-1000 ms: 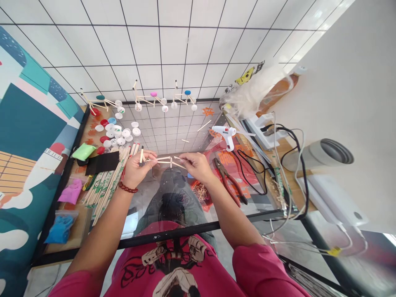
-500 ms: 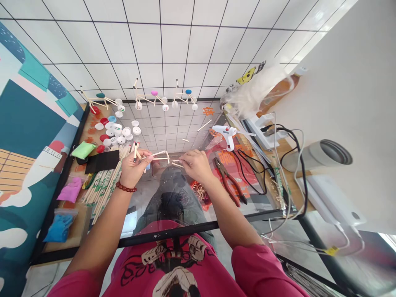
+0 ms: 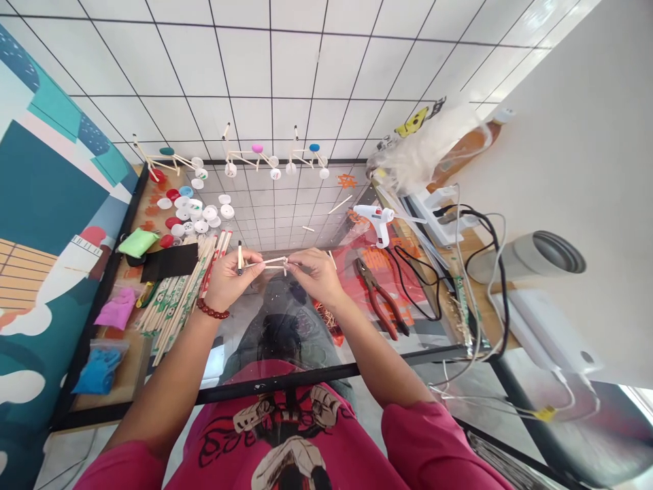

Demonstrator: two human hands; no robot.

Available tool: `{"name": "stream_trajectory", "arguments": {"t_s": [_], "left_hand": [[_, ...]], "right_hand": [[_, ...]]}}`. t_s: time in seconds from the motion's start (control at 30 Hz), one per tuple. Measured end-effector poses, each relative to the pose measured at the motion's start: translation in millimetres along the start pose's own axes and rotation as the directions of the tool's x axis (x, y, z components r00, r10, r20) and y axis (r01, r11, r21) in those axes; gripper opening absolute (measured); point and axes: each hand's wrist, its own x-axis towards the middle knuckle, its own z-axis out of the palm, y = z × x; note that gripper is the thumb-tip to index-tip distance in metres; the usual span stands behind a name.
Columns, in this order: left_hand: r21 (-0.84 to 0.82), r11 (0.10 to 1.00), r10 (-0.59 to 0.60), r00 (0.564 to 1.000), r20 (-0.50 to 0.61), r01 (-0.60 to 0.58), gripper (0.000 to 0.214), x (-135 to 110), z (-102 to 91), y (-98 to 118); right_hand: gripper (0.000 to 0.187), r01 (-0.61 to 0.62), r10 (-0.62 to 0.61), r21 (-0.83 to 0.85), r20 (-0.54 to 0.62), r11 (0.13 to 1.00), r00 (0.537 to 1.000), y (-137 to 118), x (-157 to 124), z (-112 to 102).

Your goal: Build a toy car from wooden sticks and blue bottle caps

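Over the glass table (image 3: 286,224) both hands pinch a small frame of thin wooden sticks (image 3: 273,262). My left hand (image 3: 229,278) is closed on its left end, where a short upright stick with a dark tip stands up between the fingers. My right hand (image 3: 315,273) is closed on the right end of the stick frame, fingertips meeting at a joint. A bundle of wrapped chopsticks (image 3: 178,299) lies just left of my left hand.
Three finished stick models with bottle-cap wheels (image 3: 255,160) stand along the tiled wall. Loose bottle caps (image 3: 191,211) lie at the back left by green, black, pink and blue foam. A white glue gun (image 3: 375,219), red pliers (image 3: 380,299) and cables lie to the right.
The hands had drawn slightly apart half a second ago; now they have come together again, both pinching the stick frame, which lies level between them.
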Motion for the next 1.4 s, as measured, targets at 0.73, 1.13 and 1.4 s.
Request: {"name": "stream_trajectory", "arguments": {"t_s": [0.73,1.13,1.4], "left_hand": [[0.0,0.989,0.148,0.982,0.119,-0.149,0.008,7,2.8,2],[0.039,0.984,0.166,0.979,0.115,-0.171,0.009,7,2.0,3],[-0.021,0.999,-0.051,0.997,-0.06,0.049,0.019,2,-12.0,-13]], "right_hand": [[0.012,0.066,-0.057,-0.157,0.061,0.985,0.997,-6,-2,-10],[0.012,0.057,-0.051,-0.145,0.046,0.988,0.998,-9,-2,-12],[0.013,-0.082,0.074,-0.103,-0.083,0.991,0.994,3,1,-23]]}}
